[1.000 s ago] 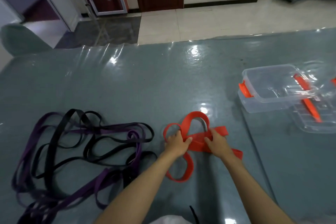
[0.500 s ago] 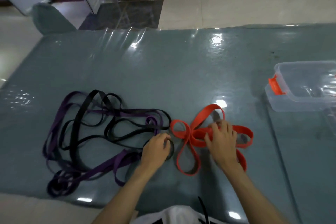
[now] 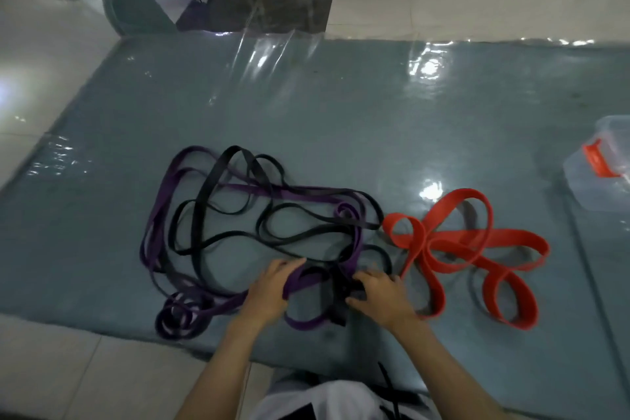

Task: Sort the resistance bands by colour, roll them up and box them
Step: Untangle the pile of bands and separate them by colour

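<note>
- Your left hand [image 3: 269, 286] grips a purple band [image 3: 308, 278] at the near edge of the tangle, fingers curled over it, likely to draw it free of the others.
- Your right hand [image 3: 378, 295] pinches a black band [image 3: 337, 297] just beside it; I judge you are holding it down so the two colours part.
- The purple and black bands lie knotted together on the grey-green tabletop [image 3: 341, 119], so sorting is not yet done there.
- The red band [image 3: 453, 245] lies in loose loops to the right, untouched, unrolled.
- The clear box [image 3: 603, 181] sits well apart at the right edge.
- Half a second ago your right hand lay on the red band; both hands have since shifted left onto the dark tangle.
</note>
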Demonstrator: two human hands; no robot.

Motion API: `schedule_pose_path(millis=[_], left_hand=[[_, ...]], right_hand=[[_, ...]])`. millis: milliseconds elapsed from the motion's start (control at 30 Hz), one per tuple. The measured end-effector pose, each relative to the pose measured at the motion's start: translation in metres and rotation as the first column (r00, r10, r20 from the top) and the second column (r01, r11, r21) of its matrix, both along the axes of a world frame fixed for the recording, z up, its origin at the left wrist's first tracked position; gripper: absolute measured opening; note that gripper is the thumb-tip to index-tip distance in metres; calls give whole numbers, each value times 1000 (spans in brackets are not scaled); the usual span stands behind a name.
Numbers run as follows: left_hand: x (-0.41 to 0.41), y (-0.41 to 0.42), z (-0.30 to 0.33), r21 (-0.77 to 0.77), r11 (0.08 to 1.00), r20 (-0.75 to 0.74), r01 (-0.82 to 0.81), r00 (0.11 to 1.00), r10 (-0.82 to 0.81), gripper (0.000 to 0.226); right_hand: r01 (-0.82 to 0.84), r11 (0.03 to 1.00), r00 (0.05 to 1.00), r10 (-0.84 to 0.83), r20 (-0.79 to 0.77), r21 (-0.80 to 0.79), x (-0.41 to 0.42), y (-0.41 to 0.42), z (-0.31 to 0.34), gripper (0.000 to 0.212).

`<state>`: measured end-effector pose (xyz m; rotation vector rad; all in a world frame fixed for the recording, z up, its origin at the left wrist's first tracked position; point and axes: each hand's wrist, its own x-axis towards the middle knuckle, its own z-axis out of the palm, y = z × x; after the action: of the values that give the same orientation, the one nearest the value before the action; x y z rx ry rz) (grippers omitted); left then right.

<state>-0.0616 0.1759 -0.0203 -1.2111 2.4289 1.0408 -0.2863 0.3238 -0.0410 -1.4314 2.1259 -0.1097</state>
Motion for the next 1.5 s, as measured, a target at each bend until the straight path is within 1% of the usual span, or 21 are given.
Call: schedule_pose_path(millis=[67, 133, 200, 267, 367, 467, 500, 600, 667, 733, 800, 833, 900, 967, 1033, 1100, 1167, 1233, 1367, 1433, 1500], left_hand=[[15, -10, -9, 21, 985, 23, 173, 985, -173, 77], [23, -17, -18, -48, 969, -13, 244, 970, -244, 74], [27, -24, -26, -97, 961, -109, 259, 957, -269, 71], [27, -32, -31, -63, 962, -203, 266, 940, -273, 64], [28, -44, -34, 24, 978, -302, 207, 934, -190, 45], [31, -58, -33, 24, 996, -321, 81, 944, -69, 27], [34, -63, -33, 21, 999, -320, 25, 947, -17, 24], [40, -81, -28, 12, 996, -297, -87, 951, 86, 35], [42, -94, -22, 29, 995, -308, -98, 946, 102, 29], [44, -105, -17, 23, 995, -322, -94, 942, 97, 18], [47, -119, -15, -26, 998, -278, -62, 959, 52, 20], [48, -125, -15, -57, 998, -219, -12, 976, -1, 29], [48, -137, -12, -70, 990, -58, 119, 991, -123, 41], [42, -145, -8, -38, 973, 103, 229, 969, -224, 43], [32, -149, -4, -79, 964, 140, 254, 960, -241, 45], [21, -152, -3, -128, 979, 37, 160, 987, -156, 38], [9, -154, -4, -127, 991, -64, 51, 996, -60, 35], [0, -157, -8, -69, 998, -60, -13, 998, 9, 45], [-13, -159, -20, 20, 1000, -6, 24, 1000, -23, 63], [-18, -155, -25, -47, 997, 7, 62, 998, -62, 60], [-20, -152, -30, -130, 989, 17, 69, 998, -68, 50]], right_hand=[[62, 998, 998, -62, -28, 6, 15, -5, -1, 32], [187, 982, 982, -187, -11, -10, 26, -9, 0, 23], [356, 933, 933, -352, 81, -45, 29, -11, 1, 18], [514, 852, 846, -483, 227, -103, 31, -12, 4, 12], [728, 658, 663, -607, 438, -191, 37, -17, 14, 9], [905, 371, 414, -646, 641, -210, 41, -30, 30, 13], [940, 275, 336, -647, 684, -202, 40, -34, 35, 15], [993, 29, 107, -635, 765, -114, 34, -40, 47, 24], [995, -77, -1, -607, 795, -58, 29, -42, 52, 28], [990, -123, -19, -596, 803, -68, 29, -43, 55, 25], [985, -65, 83, -623, 778, -157, 32, -42, 53, 17], [976, 14, 177, -643, 745, -219, 34, -41, 50, 18], [913, 240, 398, -706, 586, -331, 36, -37, 41, 26], [799, 474, 587, -745, 316, -370, 36, -36, 32, 33], [716, 641, 689, -713, 129, -278, 35, -35, 23, 34], [667, 739, 743, -670, 5, -91, 36, -32, 18, 36], [618, 786, 786, -617, -34, 14, 36, -28, 14, 29], [587, 804, 809, -587, -24, 96, 36, -26, 13, 27], [540, 806, 835, -549, -36, 240, 30, -28, 16, 35], [580, 783, 807, -589, -32, 226, 25, -30, 18, 34], [688, 721, 725, -687, -50, 83, 21, -34, 20, 31]])
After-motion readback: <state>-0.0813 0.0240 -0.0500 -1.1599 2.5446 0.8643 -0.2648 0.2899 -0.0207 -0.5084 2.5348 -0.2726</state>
